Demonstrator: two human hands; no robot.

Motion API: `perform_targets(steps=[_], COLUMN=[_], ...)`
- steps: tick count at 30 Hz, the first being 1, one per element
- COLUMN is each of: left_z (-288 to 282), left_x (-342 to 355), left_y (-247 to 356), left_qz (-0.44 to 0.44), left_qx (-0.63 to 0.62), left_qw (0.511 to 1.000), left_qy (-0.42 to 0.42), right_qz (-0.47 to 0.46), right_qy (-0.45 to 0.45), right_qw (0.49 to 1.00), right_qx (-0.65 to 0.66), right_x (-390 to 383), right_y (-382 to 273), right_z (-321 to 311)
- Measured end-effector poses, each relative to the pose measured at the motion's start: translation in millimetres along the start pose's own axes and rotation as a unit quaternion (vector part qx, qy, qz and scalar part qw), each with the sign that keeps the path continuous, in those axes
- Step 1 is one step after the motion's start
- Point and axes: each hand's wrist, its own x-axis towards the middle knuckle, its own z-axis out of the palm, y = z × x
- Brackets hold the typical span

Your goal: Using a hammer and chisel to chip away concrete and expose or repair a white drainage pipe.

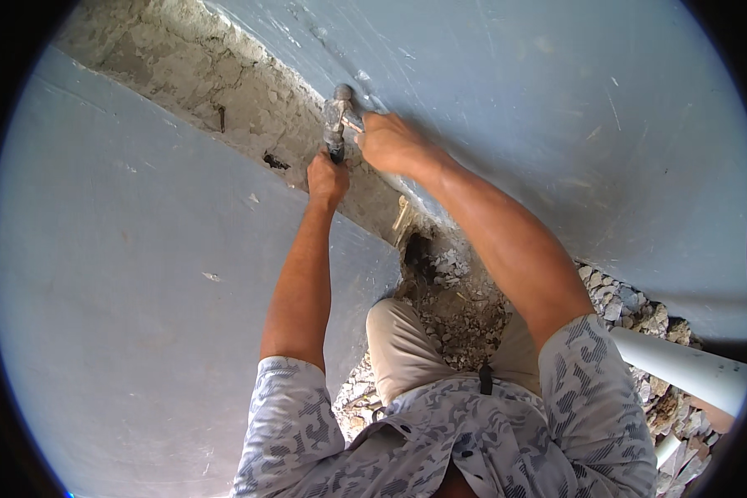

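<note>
My right hand (pixel 390 143) is closed around the pale handle of a hammer (pixel 339 106), and only a short length of that handle shows. The worn metal hammer head lies at the upper end of a dark rod, apparently a chisel (pixel 336 153). Wrapped round this chisel is my left hand (pixel 328 178), just below the hammer head. The hand hides the chisel's lower part and tip. Both hands are over a strip of rough, cracked concrete (pixel 174 75) between two smooth blue-grey surfaces.
A rusty nail-like piece (pixel 222 119) and a dark hole (pixel 275 161) mark the concrete strip. At its near end are a yellowish sliver (pixel 402 216) and a broken cavity (pixel 418 253). Loose stones (pixel 610 303) and a white pipe (pixel 681 365) lie at the right.
</note>
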Motion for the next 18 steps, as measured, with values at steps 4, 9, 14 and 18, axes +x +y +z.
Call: perform_targets(steps=[4,9,14,18], left_z=[-0.3,-7.3,2.9,-3.4], left_x=[-2.7,-4.8,-7.6,-8.4], left_y=[-3.5,-7.2,-0.7,-10.2], left_qz=[-0.032,-0.044,-0.032,-0.075], left_qx=[-0.019,-0.023,-0.024,-0.007], left_qw=[0.999,0.999,0.999,0.997], left_qy=[0.005,0.02,0.014,0.019], right_qz=[0.018,-0.027,-0.052,-0.059], right_qy=[-0.042,0.142,0.069,0.047], right_qw=[0.999,0.984,0.996,0.995], right_qx=[0.03,0.108,0.017,0.063], right_x=[-0.3,-19.1,6.9,-6.1], right_y=[-2.5,-36.4,24.6,-14.0], right_z=[-10.4,-34.2,23.0,-12.1])
